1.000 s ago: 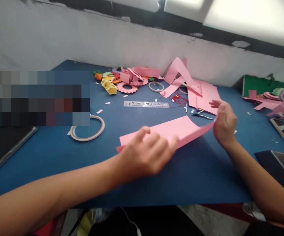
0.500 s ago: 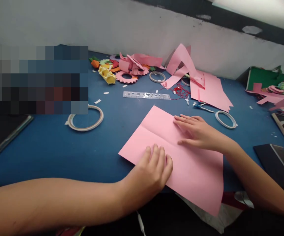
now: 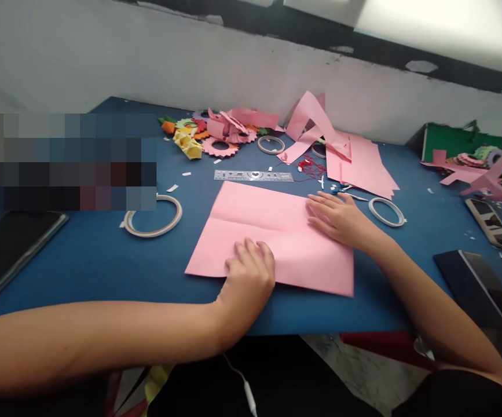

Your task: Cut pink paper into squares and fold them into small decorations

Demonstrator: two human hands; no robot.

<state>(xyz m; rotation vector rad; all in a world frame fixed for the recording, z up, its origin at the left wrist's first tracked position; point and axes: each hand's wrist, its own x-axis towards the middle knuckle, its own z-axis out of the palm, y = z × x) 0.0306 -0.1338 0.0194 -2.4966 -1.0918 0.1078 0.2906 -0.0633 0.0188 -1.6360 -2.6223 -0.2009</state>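
A pink sheet of paper point(image 3: 251, 202) with a crease across its middle lies on the blue table in front of me. My left hand point(image 3: 251, 269) rests on its near part, fingers bent and touching the paper, thumb mostly hidden. Toward the far right edge of the sheet, my right hand point(image 3: 337, 217) lies flat with its fingers stretched out. Just beyond the paper is a clear plastic ruler point(image 3: 253, 175) with cut-out shapes.
Rolls of tape point(image 3: 153, 216) lie left, right and behind the sheet. Pink paper sheets point(image 3: 361, 165), red thread point(image 3: 311, 167) and folded paper ornaments point(image 3: 220, 146) are at the back. Phones point(image 3: 491, 223) lie on the right, a dark tablet-like device point(image 3: 16, 249) on the left.
The pink sheet has been turned so its near edge runs roughly along the table's front, and it now lies wholly on the table. Both hands have shifted left with it.
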